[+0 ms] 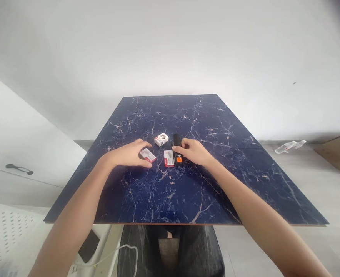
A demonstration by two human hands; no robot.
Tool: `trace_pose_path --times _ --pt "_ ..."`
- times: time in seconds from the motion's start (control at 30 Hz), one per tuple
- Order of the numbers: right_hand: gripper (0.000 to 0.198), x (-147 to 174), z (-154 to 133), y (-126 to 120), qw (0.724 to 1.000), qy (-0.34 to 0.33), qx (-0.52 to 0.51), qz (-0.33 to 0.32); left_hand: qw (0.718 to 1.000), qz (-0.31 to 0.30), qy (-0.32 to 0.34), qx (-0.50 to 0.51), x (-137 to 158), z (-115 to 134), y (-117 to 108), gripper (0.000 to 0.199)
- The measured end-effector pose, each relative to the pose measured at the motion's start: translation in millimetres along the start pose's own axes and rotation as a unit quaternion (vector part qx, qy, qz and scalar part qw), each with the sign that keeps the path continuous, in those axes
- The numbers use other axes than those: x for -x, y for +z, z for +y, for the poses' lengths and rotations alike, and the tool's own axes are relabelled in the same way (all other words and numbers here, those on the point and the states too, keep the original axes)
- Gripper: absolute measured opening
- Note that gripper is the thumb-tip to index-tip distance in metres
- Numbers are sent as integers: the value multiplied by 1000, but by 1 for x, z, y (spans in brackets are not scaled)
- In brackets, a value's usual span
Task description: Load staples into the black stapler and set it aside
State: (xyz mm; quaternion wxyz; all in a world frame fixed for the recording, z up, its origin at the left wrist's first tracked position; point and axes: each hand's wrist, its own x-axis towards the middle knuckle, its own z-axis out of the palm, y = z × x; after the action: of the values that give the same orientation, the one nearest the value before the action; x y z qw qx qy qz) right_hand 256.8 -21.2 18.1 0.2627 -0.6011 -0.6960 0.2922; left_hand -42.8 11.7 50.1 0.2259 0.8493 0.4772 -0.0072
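My left hand [132, 154] lies at a small red-and-white box [148, 155], with thumb and fingers spread apart on either side of it. A black stapler [178, 139] with an orange patch lies lengthwise on the table. My right hand [193, 151] is on it, thumb across its top and fingers curled by its right side; part of the stapler is hidden. Just left of the stapler, a second red-and-white box [169, 159] lies flat. Farther back sits a third small box [161, 139], white with red and dark print.
The dark blue marble-patterned table [170, 200] stands against a white wall [170, 46]. On the floor at right are a clear plastic item [290, 146] and a brown box [339, 154]. Lower left, a dark flat object [89, 246] and a white cable [129, 246] lie beside my legs.
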Motion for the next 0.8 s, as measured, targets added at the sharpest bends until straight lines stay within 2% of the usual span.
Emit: trace_pose_path --times 0.07,0.13,0.3,0.4,0.53,0.8 --pt "52 0 0 0 1000 1 0 -2 1000 15 -16 -18 0 2 4 88" --pt "51 0 0 0 1000 -2 -1 -1 998 51 -6 -32 -1 9 9 80" --pt "50 0 -1 0 1000 -4 2 3 984 148 99 0 -6 34 21 66" --pt "50 0 -1 1 1000 -5 -1 3 980 141 133 34 -10 42 31 67" --pt "49 0 -1 1 1000 -12 4 5 980 123 143 64 -14 44 44 68" --pt "50 1 -3 -2 1000 -10 -1 -2 981 99 137 90 -16 44 50 70"
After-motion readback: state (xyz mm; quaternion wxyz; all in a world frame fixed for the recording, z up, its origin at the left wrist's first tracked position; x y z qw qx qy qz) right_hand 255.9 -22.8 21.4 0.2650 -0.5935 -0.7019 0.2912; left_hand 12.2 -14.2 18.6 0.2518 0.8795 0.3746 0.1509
